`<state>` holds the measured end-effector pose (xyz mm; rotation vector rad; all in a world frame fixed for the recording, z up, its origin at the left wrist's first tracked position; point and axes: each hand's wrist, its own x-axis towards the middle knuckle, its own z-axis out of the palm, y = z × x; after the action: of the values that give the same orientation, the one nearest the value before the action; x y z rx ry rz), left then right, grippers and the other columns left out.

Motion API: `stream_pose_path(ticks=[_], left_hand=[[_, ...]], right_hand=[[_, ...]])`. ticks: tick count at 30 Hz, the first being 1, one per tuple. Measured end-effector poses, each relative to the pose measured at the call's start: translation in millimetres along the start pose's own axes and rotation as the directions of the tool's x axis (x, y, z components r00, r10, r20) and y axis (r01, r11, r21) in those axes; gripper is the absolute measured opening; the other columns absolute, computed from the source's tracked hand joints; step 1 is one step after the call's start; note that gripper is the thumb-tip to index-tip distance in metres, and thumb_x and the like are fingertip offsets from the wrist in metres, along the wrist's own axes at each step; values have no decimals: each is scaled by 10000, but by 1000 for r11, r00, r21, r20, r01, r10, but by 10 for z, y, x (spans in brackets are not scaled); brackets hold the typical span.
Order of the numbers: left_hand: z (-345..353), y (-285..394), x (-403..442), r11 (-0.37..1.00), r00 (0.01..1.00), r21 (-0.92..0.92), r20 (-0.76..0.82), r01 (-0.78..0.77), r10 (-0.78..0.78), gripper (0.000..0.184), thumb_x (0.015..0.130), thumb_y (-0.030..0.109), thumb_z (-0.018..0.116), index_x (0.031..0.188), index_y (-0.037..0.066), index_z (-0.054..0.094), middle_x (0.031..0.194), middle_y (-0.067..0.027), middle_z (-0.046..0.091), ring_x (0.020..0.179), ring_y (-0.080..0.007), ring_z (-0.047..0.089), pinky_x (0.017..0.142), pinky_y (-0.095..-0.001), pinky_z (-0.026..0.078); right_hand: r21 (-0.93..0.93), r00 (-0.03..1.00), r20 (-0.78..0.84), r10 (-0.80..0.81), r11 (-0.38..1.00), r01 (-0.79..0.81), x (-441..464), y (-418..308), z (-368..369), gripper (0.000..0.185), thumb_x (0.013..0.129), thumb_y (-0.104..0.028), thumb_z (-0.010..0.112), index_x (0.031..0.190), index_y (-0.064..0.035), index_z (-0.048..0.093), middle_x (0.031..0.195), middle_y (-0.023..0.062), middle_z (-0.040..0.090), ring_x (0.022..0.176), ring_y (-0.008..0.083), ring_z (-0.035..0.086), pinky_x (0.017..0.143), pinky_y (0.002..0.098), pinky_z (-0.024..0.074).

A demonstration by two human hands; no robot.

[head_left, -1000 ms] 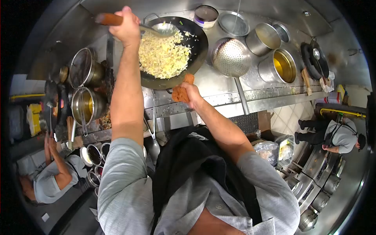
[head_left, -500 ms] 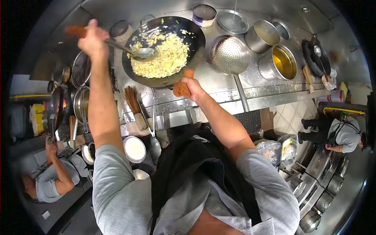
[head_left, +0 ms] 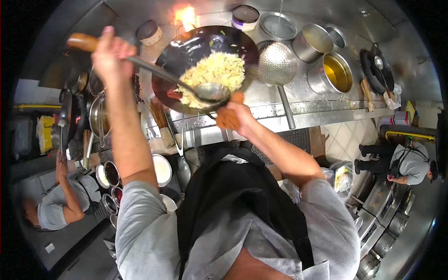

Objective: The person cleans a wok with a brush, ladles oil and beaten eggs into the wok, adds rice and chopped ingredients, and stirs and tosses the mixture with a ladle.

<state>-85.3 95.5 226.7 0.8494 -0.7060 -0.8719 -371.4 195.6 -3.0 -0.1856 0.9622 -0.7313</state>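
My left hand (head_left: 113, 55), slightly blurred, grips a long ladle (head_left: 156, 71) near its wooden end. The ladle's bowl rests over fried rice with yellow egg bits (head_left: 213, 70) in a dark wok (head_left: 179, 53). My right hand (head_left: 242, 117) closes around a brown cloth (head_left: 228, 119) at the wok's near rim; the wok handle under it is mostly hidden. The wok tilts toward me, with the rice gathered at its near right side. Flames (head_left: 186, 17) rise behind its far rim.
A perforated strainer (head_left: 277, 64) lies right of the wok, close to its rim. Beyond stand a steel pot (head_left: 313, 43) and a pot of yellow oil (head_left: 337, 73). A bamboo brush (head_left: 161, 123) lies at the near left. Co-workers (head_left: 63, 196) are at the left and far right.
The wok has shifted right and toward me with my right hand. The ladle's bowl has moved right and nearer, and the rice has gathered rightward. Flames now show behind the wok.
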Motion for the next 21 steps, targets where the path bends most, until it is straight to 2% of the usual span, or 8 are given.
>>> stream_pose_path(ticks=[3,6,10,13,14,17,18,21], left_hand=[[73,-696,26,993,984,25,-129,-119,121,195,930,136,644,836,87,480,535,0,391,414,-132,371,416,-330,361],[104,-409,112,987,977,35,-144,-155,158,209,923,141,655,856,92,464,537,-5,395,418,-138,372,427,-334,366],[222,192,-364,976,944,18,256,-218,206,356,944,127,633,630,111,466,523,15,396,423,-112,385,447,-310,379],[494,-448,-709,809,928,503,-37,-304,372,285,964,187,600,716,81,508,531,4,449,427,-125,401,463,-311,382],[318,-815,-478,910,939,276,-61,-309,338,279,952,172,618,722,55,511,537,-29,491,421,-130,428,446,-322,410],[127,-576,-65,862,911,335,-24,-381,412,251,938,121,629,733,63,495,523,-27,461,420,-131,416,441,-341,413],[183,-314,-49,936,934,102,-83,-338,347,283,916,136,670,692,43,524,538,-30,472,421,-126,429,416,-311,387],[160,286,-314,961,920,-76,278,-266,277,299,925,134,674,666,74,537,530,-12,470,435,-105,414,433,-314,377]], right_hand=[[-47,1000,-4,-7,999,6,349,168,-92,287,858,-130,563,1114,0,559,1017,157,654,908,293,677,769,443,579],[-18,991,35,-130,991,131,-139,698,-527,352,847,-146,580,1166,-2,544,1047,159,658,924,284,675,795,440,574],[31,991,126,-47,999,44,-368,459,-335,431,872,-120,508,1255,77,494,1153,215,616,1030,309,633,891,430,533],[-18,996,88,-16,1000,17,376,228,100,287,862,-120,555,1085,58,526,973,164,608,914,271,650,798,418,550],[-26,996,70,-55,998,57,333,290,76,275,862,-123,558,1070,54,533,957,149,612,900,268,655,789,418,552],[-50,991,85,-99,993,104,-61,594,-337,289,860,-126,553,1096,41,547,974,142,639,932,262,666,822,408,554],[-152,994,68,-83,984,92,-308,595,-469,361,860,-111,531,1186,43,522,1091,167,638,981,275,666,859,402,549],[-77,986,58,-153,985,158,-386,554,-493,387,848,-134,536,1194,38,538,1056,172,658,946,304,669,814,444,560]])
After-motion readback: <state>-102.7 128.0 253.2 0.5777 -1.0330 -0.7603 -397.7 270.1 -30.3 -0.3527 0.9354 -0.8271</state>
